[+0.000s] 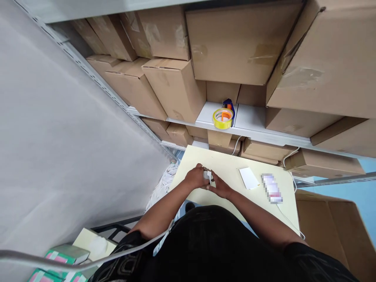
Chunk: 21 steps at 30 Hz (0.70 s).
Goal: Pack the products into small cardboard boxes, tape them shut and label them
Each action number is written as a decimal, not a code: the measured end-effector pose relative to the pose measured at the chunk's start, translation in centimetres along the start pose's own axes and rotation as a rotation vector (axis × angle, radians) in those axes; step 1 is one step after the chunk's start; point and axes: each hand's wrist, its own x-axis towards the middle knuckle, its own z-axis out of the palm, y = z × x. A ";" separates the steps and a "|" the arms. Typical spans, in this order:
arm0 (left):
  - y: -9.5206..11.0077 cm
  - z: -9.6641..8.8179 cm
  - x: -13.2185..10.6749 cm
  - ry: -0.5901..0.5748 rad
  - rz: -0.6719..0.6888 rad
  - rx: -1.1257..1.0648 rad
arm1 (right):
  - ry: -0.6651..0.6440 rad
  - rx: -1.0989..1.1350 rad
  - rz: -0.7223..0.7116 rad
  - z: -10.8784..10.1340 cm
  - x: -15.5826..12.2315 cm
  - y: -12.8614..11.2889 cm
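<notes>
Near the front left of the cream table (226, 158), a small grey-white piece (207, 176) is held between both hands; its exact kind cannot be made out. My left hand (196, 177) is closed around it from the left, its fingers curled. From the right, my right hand (219, 185) pinches its edge with thumb and fingers. Part of the piece is covered by the fingers. To the right of my hands lies a flat white rectangular card or pad (248, 178). Farther right is a blurred-out phone-like object (272, 188) with a white cable.
Behind the table stands a white shelf (252, 120) stacked with cardboard boxes (176, 88). A yellow tape roll (222, 118) sits on it beside a blue-orange dispenser (229, 104). A large open carton (331, 231) is at the right. Green boxes (66, 252) lie lower left; a pale cable (117, 252) crosses there.
</notes>
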 end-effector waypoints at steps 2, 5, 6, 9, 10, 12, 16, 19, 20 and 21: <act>-0.5 -0.2 -0.2 0.004 0.030 0.028 | -0.025 -0.030 0.025 0.3 -0.2 0.2; -1.1 -0.4 -0.2 0.000 0.087 0.071 | 0.017 -0.076 0.044 1.1 0.0 -0.3; -1.3 -0.5 -0.2 0.001 0.118 0.067 | 0.034 -0.091 0.054 1.3 0.1 -0.6; -1.9 -0.5 -0.1 0.048 0.242 0.042 | 0.088 -0.151 0.114 2.1 0.5 -1.3; -2.0 -0.6 -0.1 0.074 0.278 0.038 | 0.113 -0.175 0.137 2.4 0.6 -1.5; -2.0 -0.8 -0.4 0.133 0.339 0.038 | 0.182 -0.228 0.194 3.0 0.8 -1.8; -2.0 -3.5 -1.9 0.280 0.469 -0.041 | 0.298 -0.278 0.314 4.1 1.2 -2.3; -3.6 -7.5 -3.2 0.436 0.430 -0.262 | 0.330 -0.256 0.332 4.4 1.4 -2.9; -4.5 -8.8 -3.5 0.484 0.392 -0.363 | 0.331 -0.238 0.337 4.4 1.4 -3.0; -5.5 -10.1 -3.7 0.519 0.361 -0.470 | 0.327 -0.215 0.341 4.3 1.3 -3.1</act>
